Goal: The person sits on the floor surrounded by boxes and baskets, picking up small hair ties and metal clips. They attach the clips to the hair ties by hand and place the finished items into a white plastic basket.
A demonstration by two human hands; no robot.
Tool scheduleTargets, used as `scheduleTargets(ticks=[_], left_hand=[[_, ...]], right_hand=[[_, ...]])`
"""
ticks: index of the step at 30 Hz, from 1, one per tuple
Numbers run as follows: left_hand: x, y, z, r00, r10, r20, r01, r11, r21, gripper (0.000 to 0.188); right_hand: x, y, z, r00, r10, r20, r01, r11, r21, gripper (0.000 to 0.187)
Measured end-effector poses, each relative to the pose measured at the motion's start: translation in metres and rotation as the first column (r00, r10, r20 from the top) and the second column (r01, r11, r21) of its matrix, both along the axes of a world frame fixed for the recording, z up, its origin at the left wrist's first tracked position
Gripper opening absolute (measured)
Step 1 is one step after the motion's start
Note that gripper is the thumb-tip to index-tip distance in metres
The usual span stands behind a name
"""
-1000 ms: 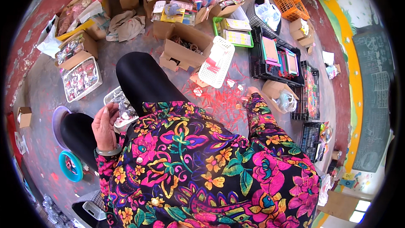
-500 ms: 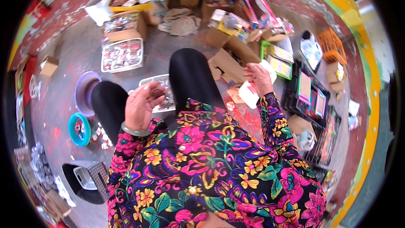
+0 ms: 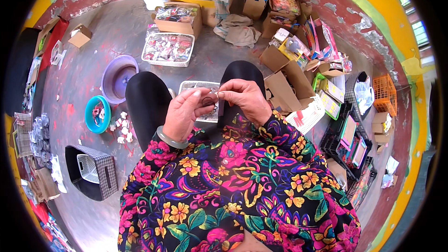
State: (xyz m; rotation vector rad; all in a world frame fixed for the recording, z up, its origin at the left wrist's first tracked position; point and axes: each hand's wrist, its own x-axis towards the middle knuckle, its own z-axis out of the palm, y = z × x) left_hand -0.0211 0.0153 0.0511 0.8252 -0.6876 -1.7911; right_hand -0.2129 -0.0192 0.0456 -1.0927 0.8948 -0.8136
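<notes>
the left hand point(image 3: 182, 114), with a pale bangle point(image 3: 171, 139) at its wrist, is half curled, its thumb and fingers bent round some thin dark loops point(image 3: 208, 102). these loops sit at the finger ends, on the side facing the other hand, so they lie between the two hands and just left of the right fingertips. the right hand point(image 3: 247, 100) is nearly closed, thumb and fingers brought together in a pinch close to the left fingertips; whether it has hold of part of the loops or something else is too small to tell. both hands are above the lap, between the black-clad knees. beyond them, partly hidden, is a white basket point(image 3: 190, 84) on the floor. to the person's left are a purple basin point(image 3: 108, 84), a teal basin point(image 3: 106, 123) with small things inside, and scattered white pieces point(image 3: 123, 123) beside it. to the right, near that knee, stands an open cardboard box point(image 3: 281, 94) with a white perforated basket point(image 3: 313, 114) next to it.
</notes>
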Motion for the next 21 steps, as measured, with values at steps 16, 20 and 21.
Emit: scheduleTargets(ticks=[16,20,21], left_hand=[[0.0,-0.004,-0.011,0.989,-0.047,0.137,0.037,0.997,0.073,0.02],[0.0,-0.004,-0.007,0.992,-0.102,0.069,0.094,0.99,0.101,0.023],[0.001,-0.004,-0.008,0.993,-0.109,0.041,0.104,0.989,0.109,0.023]], right_hand=[[0.001,0.007,-0.006,0.998,-0.06,-0.002,0.059,0.99,-0.128,0.014],[0.0,0.009,-0.007,0.995,-0.091,0.046,0.093,0.994,-0.053,0.016],[0.0,0.01,-0.007,0.993,-0.103,0.056,0.104,0.994,-0.019,0.017]])
